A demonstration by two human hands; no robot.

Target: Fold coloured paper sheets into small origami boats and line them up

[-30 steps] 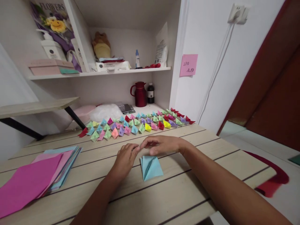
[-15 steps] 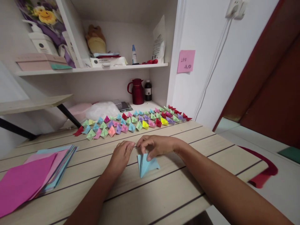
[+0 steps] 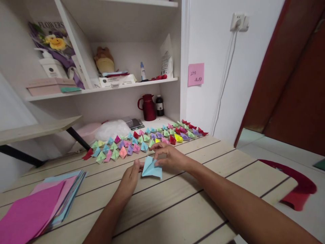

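Observation:
A folded light blue sheet of origami paper (image 3: 152,170) is held just over the table, its creased flaps facing up. My right hand (image 3: 170,156) pinches its upper right edge between thumb and fingers. At the paper's left side is my left hand (image 3: 132,174), thumb raised and apart, with fingertips reaching to the paper's edge and partly hidden behind it. Beyond both hands, rows of small folded paper boats (image 3: 123,152) in many colours stand on the table (image 3: 162,217).
A stack of coloured paper sheets (image 3: 35,210), magenta on top, lies at the left. Behind the boats are a dark red jug (image 3: 148,107), a dark bottle (image 3: 159,105) and a white plastic bag (image 3: 113,130). A small raised shelf (image 3: 40,128) stands at left. A red stool (image 3: 296,189) is beside the table.
The blue paper has been lifted and turned, its point now no longer facing me. My left hand has come to its left edge. The view has tilted up slightly.

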